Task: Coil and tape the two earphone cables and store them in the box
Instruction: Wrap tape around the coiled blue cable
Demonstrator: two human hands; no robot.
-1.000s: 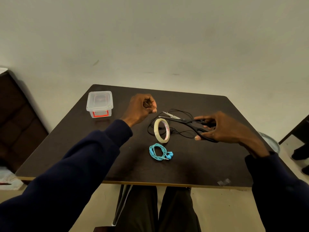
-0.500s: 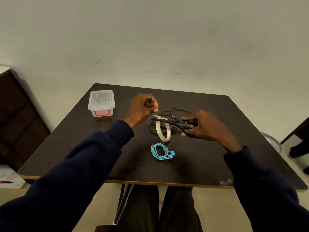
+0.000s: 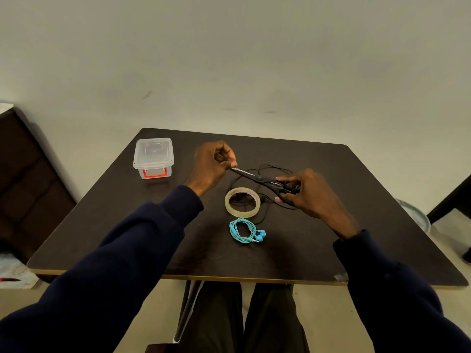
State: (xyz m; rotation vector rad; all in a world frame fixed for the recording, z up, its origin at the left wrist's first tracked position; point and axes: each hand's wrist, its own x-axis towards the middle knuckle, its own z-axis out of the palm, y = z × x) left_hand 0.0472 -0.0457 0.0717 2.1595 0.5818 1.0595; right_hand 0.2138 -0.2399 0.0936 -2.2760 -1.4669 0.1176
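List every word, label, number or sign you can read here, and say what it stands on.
No text here can be read.
Tape roll: pinkish print on the inner core, too blurred to read.
Clear plastic box: a faint moulded mark in the middle of the lid, too small to read.
Scissors and blue earphones: no marking shows.

earphone cables (image 3: 239, 231) (image 3: 262, 199) 2 | tape roll (image 3: 242, 212) 1 | scissors (image 3: 260, 178) 1 | box (image 3: 153, 155) 1
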